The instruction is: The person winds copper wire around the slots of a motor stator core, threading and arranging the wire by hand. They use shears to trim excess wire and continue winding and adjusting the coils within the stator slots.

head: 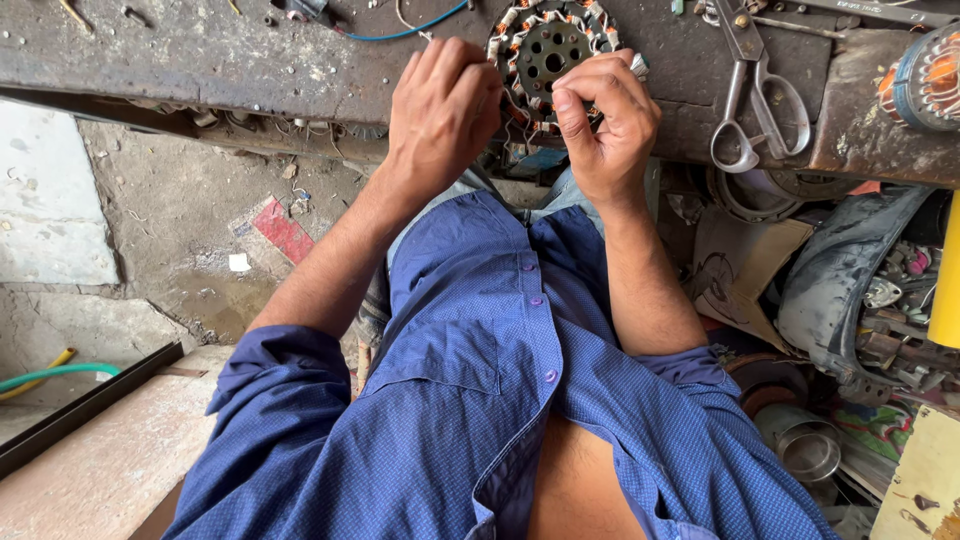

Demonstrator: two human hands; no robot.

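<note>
Head view: both hands' fingers (590, 95) curl against the stator (545, 50).

— What is the person wearing?

— A blue shirt (470, 400) with a fine, lighter dotted weave. It buttons down the front with small purple buttons (536, 300) (three show along the placket), and the lower part hangs unbuttoned.

— And the sleeves?

— Both are rolled up in thick folds above the elbows: the left sleeve (270, 365) bunches into a broad cuff, the right sleeve (690, 365) likewise, leaving the forearms bare.

— Anything on the hands?

— No. The left hand (445, 105) and the right hand (605, 120) are bare — no gloves, rings or watch. A strip of lighter blue-grey cloth (565, 190) shows beyond the shirt's collar; what garment it belongs to I cannot tell.
</note>
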